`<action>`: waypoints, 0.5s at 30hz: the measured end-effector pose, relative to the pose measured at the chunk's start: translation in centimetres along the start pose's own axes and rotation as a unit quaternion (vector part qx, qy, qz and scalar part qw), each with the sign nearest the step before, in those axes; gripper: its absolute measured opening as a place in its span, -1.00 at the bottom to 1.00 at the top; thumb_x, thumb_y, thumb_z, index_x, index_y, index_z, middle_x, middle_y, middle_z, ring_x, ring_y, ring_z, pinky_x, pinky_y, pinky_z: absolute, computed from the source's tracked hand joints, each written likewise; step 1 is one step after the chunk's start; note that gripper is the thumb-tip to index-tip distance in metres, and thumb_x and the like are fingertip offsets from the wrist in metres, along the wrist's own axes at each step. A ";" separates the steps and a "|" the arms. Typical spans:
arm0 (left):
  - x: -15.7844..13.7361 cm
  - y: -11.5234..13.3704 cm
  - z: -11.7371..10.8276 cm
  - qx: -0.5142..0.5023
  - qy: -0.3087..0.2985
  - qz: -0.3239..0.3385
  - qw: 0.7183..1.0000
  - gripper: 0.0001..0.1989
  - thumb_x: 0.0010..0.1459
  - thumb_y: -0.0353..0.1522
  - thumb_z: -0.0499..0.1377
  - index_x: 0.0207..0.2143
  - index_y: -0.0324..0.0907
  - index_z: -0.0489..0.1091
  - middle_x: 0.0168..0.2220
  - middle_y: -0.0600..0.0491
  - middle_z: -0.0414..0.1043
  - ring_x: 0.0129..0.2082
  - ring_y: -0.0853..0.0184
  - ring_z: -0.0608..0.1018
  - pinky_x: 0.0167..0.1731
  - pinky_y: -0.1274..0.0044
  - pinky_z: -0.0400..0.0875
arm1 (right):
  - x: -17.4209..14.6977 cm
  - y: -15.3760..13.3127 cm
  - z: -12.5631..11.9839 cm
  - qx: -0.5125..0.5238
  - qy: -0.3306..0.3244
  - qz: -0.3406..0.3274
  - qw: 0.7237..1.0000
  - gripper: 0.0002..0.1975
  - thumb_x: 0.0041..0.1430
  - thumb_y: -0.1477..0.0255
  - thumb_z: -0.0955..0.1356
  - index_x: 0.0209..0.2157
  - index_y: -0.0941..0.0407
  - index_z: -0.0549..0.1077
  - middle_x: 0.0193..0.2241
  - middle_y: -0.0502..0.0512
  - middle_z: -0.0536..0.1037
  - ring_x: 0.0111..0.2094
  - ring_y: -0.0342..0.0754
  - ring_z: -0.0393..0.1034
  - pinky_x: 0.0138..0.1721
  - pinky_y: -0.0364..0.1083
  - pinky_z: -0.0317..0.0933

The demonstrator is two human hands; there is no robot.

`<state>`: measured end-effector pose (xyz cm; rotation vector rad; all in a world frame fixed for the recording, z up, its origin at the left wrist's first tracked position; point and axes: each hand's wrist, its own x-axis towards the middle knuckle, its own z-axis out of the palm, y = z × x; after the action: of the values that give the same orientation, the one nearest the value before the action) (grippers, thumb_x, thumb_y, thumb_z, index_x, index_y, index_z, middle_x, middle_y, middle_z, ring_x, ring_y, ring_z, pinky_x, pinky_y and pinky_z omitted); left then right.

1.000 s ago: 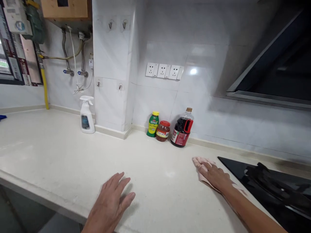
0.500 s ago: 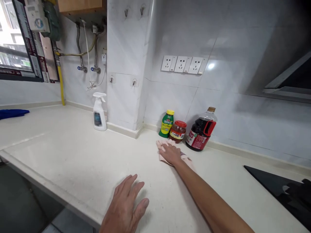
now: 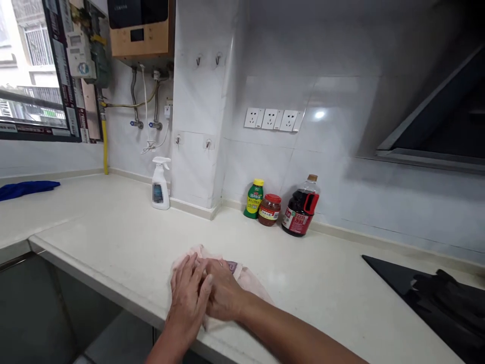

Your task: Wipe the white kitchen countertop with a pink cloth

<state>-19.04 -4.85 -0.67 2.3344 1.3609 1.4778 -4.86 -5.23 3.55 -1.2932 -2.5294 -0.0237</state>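
A pale pink cloth (image 3: 252, 284) with a small purple patch lies bunched on the white countertop close to its front edge. My right hand (image 3: 223, 290) is closed on the cloth, its fingers partly hidden behind my left hand. My left hand (image 3: 189, 290) presses against the cloth's left part, fingers curved over it and thumb touching my right hand. Part of the cloth hangs below the hands by the counter edge.
Against the wall stand a green bottle with yellow cap (image 3: 253, 198), a red-lidded jar (image 3: 270, 210) and a dark sauce jug (image 3: 300, 206). A white spray bottle (image 3: 160, 184) is by the pillar, a blue cloth (image 3: 28, 188) far left, a black cooktop (image 3: 394, 275) right.
My right hand has drawn the cloth from beside the jar toward the front edge. My left hand, open and above the counter before, has come onto the cloth beside it.
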 end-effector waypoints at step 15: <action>0.6 0.8 -0.9 0.003 -0.140 0.023 0.990 -0.53 0.36 -0.07 -0.05 0.02 -0.09 0.51 0.06 -0.03 0.55 0.12 0.15 0.52 0.15 0.22 0.37 | -18.3 17.9 -6.7 -0.128 0.020 0.409 0.903 -0.52 0.37 0.16 0.13 0.24 -0.06 0.30 0.24 0.21 0.30 0.19 0.24 0.21 0.12 0.30 0.09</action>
<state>-19.12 -5.27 0.69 2.4757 1.2487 1.1006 21.18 -10.07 2.86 -2.3240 -1.7951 -0.2023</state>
